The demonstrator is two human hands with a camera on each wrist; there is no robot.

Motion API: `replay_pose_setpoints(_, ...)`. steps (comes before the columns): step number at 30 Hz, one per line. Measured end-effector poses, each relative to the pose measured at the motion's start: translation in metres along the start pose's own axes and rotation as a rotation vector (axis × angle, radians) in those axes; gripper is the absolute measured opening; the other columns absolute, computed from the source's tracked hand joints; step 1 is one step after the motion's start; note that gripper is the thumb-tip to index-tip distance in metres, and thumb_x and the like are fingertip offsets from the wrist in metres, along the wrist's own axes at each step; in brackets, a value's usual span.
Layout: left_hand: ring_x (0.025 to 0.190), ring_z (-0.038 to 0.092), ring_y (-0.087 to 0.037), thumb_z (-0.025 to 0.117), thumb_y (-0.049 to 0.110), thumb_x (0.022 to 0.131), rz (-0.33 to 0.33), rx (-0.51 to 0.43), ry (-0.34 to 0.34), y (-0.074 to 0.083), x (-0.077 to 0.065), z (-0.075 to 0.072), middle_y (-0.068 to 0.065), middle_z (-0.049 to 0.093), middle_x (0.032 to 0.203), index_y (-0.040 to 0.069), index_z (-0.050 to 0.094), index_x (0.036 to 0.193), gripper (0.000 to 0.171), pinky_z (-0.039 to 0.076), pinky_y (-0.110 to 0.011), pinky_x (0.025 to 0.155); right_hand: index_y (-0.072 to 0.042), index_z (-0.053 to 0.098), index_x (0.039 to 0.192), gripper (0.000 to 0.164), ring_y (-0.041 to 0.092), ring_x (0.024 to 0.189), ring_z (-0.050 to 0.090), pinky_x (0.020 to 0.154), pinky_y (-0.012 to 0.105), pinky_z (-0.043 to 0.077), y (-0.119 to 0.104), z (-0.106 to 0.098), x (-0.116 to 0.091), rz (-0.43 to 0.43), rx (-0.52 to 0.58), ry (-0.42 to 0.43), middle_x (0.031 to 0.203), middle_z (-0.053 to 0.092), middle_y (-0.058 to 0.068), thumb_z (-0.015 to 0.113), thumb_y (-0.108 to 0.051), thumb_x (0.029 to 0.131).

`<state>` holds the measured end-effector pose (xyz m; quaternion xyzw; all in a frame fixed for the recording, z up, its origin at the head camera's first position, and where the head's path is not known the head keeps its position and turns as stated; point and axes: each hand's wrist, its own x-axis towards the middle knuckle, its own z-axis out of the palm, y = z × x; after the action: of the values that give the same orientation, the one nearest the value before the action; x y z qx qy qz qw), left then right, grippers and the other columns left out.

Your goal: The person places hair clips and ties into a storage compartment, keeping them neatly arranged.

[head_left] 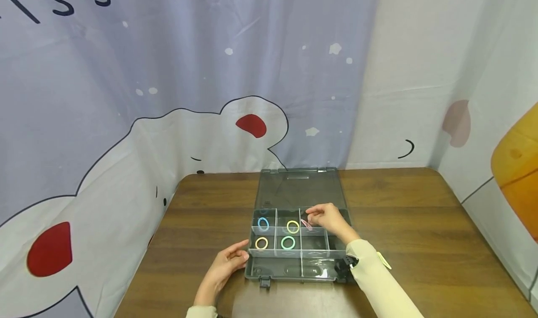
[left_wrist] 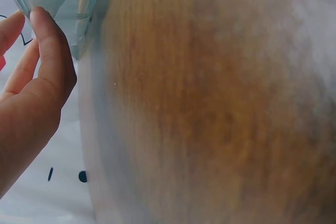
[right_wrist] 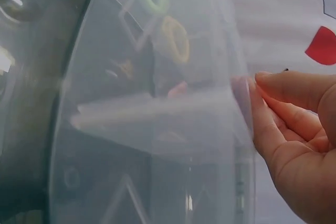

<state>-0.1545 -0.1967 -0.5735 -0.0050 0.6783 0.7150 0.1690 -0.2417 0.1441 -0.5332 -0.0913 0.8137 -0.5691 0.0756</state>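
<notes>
A grey see-through divided box lies open on the table. My left hand touches its left side with loosely bent fingers; thumb and fingertips meet the corner in the left wrist view. Over the back of the box, my right hand has its fingertips close above a pink ring that looks like a hair tie and leans in its compartment. Other compartments hold a blue ring, a yellow ring, a pale orange ring and a green ring. Clear plastic blurs the rings in the right wrist view.
The hinged lid lies back behind the box. Latches, one a dark latch, stick out at the front edge. The wooden table reaches back to a printed curtain.
</notes>
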Motion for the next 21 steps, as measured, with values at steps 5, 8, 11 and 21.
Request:
replay_pose_setpoints(5,0.085,0.058,-0.01,0.061,-0.003,0.09,-0.003,-0.005,-0.003,0.0,0.0,0.0,-0.005,0.06,0.094,-0.008,0.041,0.14,0.055,0.053,-0.025,0.079,0.019,0.061,0.106,0.023,0.033,0.081,0.069,0.076,0.049,0.056,0.001,-0.014,-0.001,-0.058,0.055,0.003,0.09,0.067,0.029,0.064,0.008,0.086)
replay_pose_setpoints(8,0.085,0.058,-0.01,0.061,-0.003,0.09,-0.003,-0.009,-0.003,0.0,0.001,0.0,-0.004,0.06,0.094,-0.008,0.041,0.14,0.055,0.053,-0.025,0.079,0.019,0.061,0.106,0.024,0.037,0.082,0.069,0.075,0.048,0.056,0.003,-0.024,-0.002,-0.085,0.046,0.023,0.094,0.065,0.033,0.064,0.006,0.087)
replay_pose_setpoints(11,0.085,0.058,-0.01,0.06,-0.004,0.09,-0.005,-0.011,-0.002,0.0,0.001,0.0,-0.005,0.06,0.094,-0.008,0.041,0.14,0.054,0.053,-0.025,0.078,0.019,0.061,0.107,0.025,0.037,0.084,0.068,0.076,0.047,0.056,0.004,-0.035,-0.005,-0.079,0.041,0.05,0.094,0.066,0.031,0.065,0.005,0.087)
replay_pose_setpoints(21,0.086,0.058,-0.01,0.064,-0.002,0.088,-0.011,-0.009,0.003,0.001,0.0,-0.001,-0.004,0.059,0.094,-0.007,0.04,0.141,0.057,0.054,-0.025,0.079,0.02,0.061,0.107,0.025,0.021,0.078,0.07,0.071,0.028,0.057,0.008,-0.072,-0.026,-0.065,0.082,0.153,0.098,0.065,0.034,0.065,0.005,0.087)
